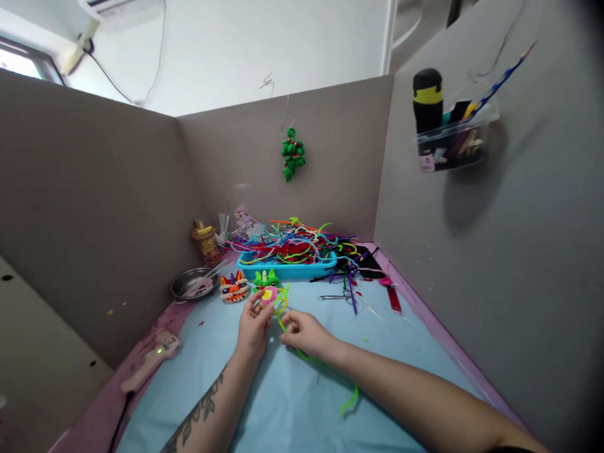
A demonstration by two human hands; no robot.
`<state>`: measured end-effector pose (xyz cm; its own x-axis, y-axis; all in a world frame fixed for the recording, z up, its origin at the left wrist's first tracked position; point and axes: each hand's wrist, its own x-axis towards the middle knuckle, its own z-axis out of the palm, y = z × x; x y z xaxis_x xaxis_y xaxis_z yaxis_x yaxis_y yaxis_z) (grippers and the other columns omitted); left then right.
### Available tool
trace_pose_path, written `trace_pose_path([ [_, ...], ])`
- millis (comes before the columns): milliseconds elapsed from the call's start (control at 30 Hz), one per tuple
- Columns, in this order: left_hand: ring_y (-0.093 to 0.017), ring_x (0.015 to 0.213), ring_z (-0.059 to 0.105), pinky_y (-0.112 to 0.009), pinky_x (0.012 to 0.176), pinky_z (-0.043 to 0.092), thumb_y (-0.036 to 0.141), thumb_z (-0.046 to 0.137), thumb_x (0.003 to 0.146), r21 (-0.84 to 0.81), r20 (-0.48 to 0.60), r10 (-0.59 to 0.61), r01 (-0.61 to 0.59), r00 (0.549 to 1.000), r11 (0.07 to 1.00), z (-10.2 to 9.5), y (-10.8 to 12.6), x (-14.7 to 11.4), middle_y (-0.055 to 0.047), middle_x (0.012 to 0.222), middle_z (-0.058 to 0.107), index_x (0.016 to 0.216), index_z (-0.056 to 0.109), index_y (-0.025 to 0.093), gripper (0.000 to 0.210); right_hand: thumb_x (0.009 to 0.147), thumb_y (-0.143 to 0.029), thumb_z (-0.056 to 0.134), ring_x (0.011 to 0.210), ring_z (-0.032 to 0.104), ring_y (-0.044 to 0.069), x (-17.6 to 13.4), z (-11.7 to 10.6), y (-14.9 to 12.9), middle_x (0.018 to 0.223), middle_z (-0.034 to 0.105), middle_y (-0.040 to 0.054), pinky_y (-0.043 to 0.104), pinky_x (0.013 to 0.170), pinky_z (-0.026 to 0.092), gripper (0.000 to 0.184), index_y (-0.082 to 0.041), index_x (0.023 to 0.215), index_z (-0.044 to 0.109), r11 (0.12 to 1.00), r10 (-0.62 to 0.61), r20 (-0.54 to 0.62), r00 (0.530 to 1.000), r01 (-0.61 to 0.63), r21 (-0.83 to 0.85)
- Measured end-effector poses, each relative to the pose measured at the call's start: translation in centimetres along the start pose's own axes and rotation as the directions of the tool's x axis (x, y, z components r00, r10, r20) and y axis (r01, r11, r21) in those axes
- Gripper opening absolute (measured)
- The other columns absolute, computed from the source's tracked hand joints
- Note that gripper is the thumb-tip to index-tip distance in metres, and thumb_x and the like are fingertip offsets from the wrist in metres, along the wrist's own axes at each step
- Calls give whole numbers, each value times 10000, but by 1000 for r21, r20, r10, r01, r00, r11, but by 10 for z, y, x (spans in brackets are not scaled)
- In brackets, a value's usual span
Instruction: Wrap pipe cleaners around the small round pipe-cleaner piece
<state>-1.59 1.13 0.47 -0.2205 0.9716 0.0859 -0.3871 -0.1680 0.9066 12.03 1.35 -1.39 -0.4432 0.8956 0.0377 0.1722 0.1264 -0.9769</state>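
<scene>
My left hand (253, 323) is closed on a small round pink-and-yellow piece (269, 294), pinched between thumb and fingers. Bright green pipe cleaner (281, 324) runs from that piece to my right hand (304, 333), whose fingers are pinched on it. Its loose tail passes under my right forearm and curls on the blue cloth. Just behind the hands sit a green pipe-cleaner animal head (266, 280), partly hidden, and an orange and cream one (234, 288).
A blue tray (290, 271) heaped with pipe cleaners stands at the back. Scissors (333, 297) lie to its front right. At left are a metal bowl (180, 284) and a pink glue gun (150, 365) with a cord. Grey partitions (283, 205) enclose the table.
</scene>
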Motion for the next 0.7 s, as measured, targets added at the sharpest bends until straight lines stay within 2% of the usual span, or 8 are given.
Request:
trace_pose_path([
  [67, -30, 456, 457, -154, 431, 285, 258, 774, 544, -10, -1, -1, 1, 1000, 1000, 0, -1, 0, 24, 705, 595, 1042, 519, 167, 568, 667, -125, 552, 481, 482, 91, -6, 2, -2, 531, 532, -57, 196, 487, 364, 206, -167, 869, 555, 985, -98, -14, 995, 96, -143],
  [133, -48, 477, 486, -161, 448, 304, 250, 775, 542, -27, -3, -6, 5, 1000, 1000, -1, -2, 1, 22, 693, 597, 1047, 506, 166, 578, 707, -136, 536, 558, 518, 109, -13, 3, -6, 611, 582, -24, 217, 550, 392, 210, -180, 905, 591, 905, -277, 58, 959, 280, -319],
  [267, -16, 360, 341, -156, 386, 217, 256, 760, 565, -22, 7, -20, 21, 1000, 1000, -2, -4, 3, 91, 530, 488, 1044, 499, 164, 553, 761, -162, 514, 723, 555, 148, -24, 5, -12, 777, 638, 40, 265, 696, 417, 174, -184, 893, 625, 568, -551, 412, 726, 687, -453],
  [333, -9, 351, 300, -150, 378, 194, 254, 754, 576, -19, 25, -23, 23, 999, 1000, -3, -4, 3, 106, 501, 449, 1049, 498, 162, 545, 789, -225, 514, 733, 554, 151, -24, 4, -13, 768, 636, 44, 275, 725, 418, 135, -176, 853, 623, 513, -604, 443, 663, 749, -420],
  [400, -12, 372, 329, -147, 392, 221, 249, 757, 571, -22, 42, -24, 25, 999, 999, -2, -3, 2, 96, 518, 471, 1047, 504, 157, 547, 823, -267, 479, 711, 543, 144, -21, 1, -14, 715, 617, 30, 280, 735, 417, 163, -176, 775, 606, 566, -646, 326, 690, 720, -401],
  [500, -25, 410, 391, -154, 422, 271, 258, 760, 567, -16, 80, -44, 46, 996, 999, -1, -3, 0, 62, 578, 539, 1042, 517, 153, 543, 832, -242, 458, 663, 499, 137, -13, -9, -16, 684, 557, 14, 268, 665, 410, 145, -184, 749, 563, 730, -614, -62, 787, 536, -423],
  [567, -31, 420, 407, -161, 428, 284, 270, 754, 576, 6, 112, -61, 60, 992, 998, 0, -4, -2, 43, 609, 566, 1045, 528, 149, 535, 801, -227, 509, 683, 486, 142, -7, -18, -18, 751, 535, 19, 262, 637, 404, 78, -188, 849, 556, 805, -552, -267, 790, 422, -417],
  [700, -44, 454, 448, -168, 450, 312, 279, 735, 611, 43, 176, -64, 57, 982, 997, -1, -8, -2, 9, 668, 605, 1077, 541, 144, 522, 783, -201, 538, 780, 495, 161, 0, -30, -18, 815, 518, 27, 293, 722, 405, 80, -200, 849, 583, 801, -554, -279, 784, 412, -434],
])
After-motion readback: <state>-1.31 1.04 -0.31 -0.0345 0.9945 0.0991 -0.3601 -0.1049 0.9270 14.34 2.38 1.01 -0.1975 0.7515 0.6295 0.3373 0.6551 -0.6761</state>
